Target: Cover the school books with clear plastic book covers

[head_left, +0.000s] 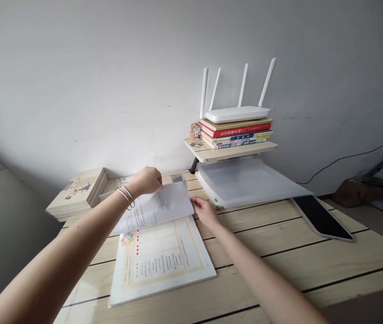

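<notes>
At the middle of the frame, on a light wooden table (289,236), an open booklet (159,263) lies with a white paper sheet (152,208) bent up above it. The left hand (146,181), with thin bracelets (126,196) on its wrist, is at the far edge of the sheet. Its fingers seem pressed together around the paper, but part of this pinch is hidden, so I cannot tell it exactly. The right hand (205,212) has its fingers close together and touches the right corner of the sheet; I cannot tell if it pinches. The sheet seems raised because the hands hold it. At upper right, a white router (236,114) sits on stacked books (235,132) on a small shelf (235,152), probably to keep it high.
</notes>
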